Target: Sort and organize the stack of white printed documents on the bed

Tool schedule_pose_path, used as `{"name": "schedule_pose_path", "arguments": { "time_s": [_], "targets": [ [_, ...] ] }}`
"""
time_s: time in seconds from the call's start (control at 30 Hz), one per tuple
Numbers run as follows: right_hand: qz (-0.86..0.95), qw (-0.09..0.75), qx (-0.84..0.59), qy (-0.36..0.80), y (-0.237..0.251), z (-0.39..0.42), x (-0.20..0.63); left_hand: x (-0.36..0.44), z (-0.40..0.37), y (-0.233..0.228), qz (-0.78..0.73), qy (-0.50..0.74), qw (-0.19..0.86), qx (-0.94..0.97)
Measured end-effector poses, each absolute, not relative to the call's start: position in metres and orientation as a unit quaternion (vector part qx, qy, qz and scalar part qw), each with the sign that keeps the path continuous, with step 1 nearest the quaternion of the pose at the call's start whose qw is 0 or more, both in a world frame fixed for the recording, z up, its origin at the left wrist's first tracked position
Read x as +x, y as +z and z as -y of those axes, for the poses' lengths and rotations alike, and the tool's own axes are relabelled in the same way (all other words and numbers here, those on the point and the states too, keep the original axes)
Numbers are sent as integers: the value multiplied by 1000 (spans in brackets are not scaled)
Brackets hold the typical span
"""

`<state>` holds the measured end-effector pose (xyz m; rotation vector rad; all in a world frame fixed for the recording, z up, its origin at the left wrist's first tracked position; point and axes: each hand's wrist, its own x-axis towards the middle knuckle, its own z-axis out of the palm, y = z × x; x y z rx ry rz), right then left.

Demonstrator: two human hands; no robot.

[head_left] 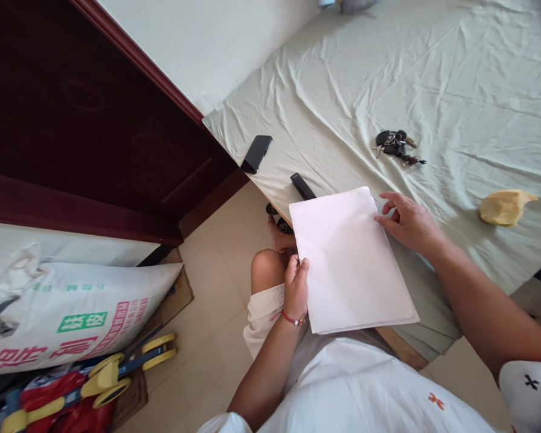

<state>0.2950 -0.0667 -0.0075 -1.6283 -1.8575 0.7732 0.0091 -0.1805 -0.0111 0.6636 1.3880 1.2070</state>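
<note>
Left hand (296,282) pinches left edge of white paper stack (349,258). Right hand (408,222) rests fingers on stack's far right corner. Stack lies at near bed edge (455,78). Keys (397,145) far right; black remote (256,153) far left.
</note>
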Motion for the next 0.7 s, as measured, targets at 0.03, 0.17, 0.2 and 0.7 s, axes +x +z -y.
{"name": "schedule_pose_path", "arguments": {
  "time_s": [0.03,0.17,0.2,0.7],
  "targets": [
    [693,264,-606,286,-7,66,295,10,180,-10,-581,512,577,257],
    [704,229,-595,312,-4,66,295,12,177,-7,-551,504,642,174],
    [706,224,-593,315,-3,66,295,13,176,-7,-550,499,650,164],
    [522,372,-435,632,5,76,294,-2,180,1,-552,505,536,392]
  ]
}}
